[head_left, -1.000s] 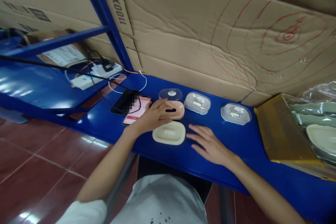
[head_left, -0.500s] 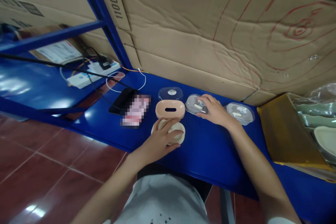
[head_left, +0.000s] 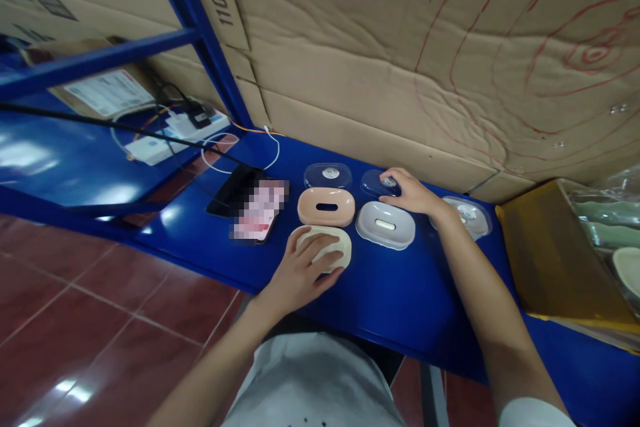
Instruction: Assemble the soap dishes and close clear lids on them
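Head view: clear plastic cover (head_left: pixel 371 184) under the right hand (head_left: pixel 413 192)

Handling the cover well likely calls for a light, level touch at its rim, clear of the grey soap dish (head_left: pixel 385 211). The right hand curves part-open over the cover's right end; whether it grips cannot be told. The cover lies just beyond the grey soap dish. The left hand (head_left: pixel 296 273), fingers spread, lies over the cream oval tray (head_left: pixel 343 245), nearer than the peach slotted dish (head_left: pixel 325 217); its grip is unclear.
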A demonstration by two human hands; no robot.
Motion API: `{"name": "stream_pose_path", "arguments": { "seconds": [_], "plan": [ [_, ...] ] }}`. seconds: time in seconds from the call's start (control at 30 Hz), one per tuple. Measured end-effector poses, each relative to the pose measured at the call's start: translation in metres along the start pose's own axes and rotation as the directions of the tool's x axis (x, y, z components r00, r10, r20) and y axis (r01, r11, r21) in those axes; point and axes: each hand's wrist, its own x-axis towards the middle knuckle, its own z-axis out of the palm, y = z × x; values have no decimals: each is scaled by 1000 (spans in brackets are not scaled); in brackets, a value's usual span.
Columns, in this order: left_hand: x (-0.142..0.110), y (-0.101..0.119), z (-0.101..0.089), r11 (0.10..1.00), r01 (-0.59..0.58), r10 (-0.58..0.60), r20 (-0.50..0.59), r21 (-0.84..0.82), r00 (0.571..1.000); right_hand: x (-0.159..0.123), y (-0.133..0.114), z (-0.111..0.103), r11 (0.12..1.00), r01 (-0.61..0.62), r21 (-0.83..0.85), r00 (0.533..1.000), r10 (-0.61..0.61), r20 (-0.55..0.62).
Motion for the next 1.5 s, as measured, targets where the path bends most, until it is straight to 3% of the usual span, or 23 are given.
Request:
{"name": "stream_pose_path", "arguments": {
  "seconds": [0.23, 0.4, 0.53, 0.67, 0.9, 1.0, 1.1, 1.27, 1.4, 1.5],
  "plan": [
    [3, -3, 3, 997, -64, 58, -124, -50, 991, 5, -3, 0, 1000, 16, 6, 1000, -16, 26],
    [4, -2, 3, 994, -79, 67, -151, -76, 986, -30, -43, -11, 996, 78, -53, 996, -80, -32],
    [4, -3, 1, 990, -97, 79, -166, -103, 983, -70, -81, -9, 970, 66, -235, 983, -23, 181],
    [4, -4, 1, 989, -95, 78, -150, -110, 986, -80, -94, -5, 931, 28, -363, 965, 70, 253],
    [3, -4, 3, 987, -108, 90, -156, -115, 984, -85, -107, -10, 970, 42, -240, 938, 44, 343],
    [2, -3, 2, 989, -115, 99, -152, -96, 983, -93, -114, -16, 986, -5, -168, 916, 72, 395],
    [2, 5, 2, 990, -112, 104, -102, -82, 989, -95, -116, -26, 987, -55, -151, 903, 114, 414],
    [13, 30, 14, 982, -190, 191, 128, -16, 973, -86, -106, -35, 978, -50, -202, 934, 118, 338],
    [22, 41, 26, 964, -264, 262, 209, -18, 942, -76, -90, -27, 963, -55, -264, 966, 118, 229],
    [21, 41, 28, 960, -277, 277, 226, -34, 934, -68, -82, -15, 971, -45, -235, 966, 102, 236]
  ]
}}
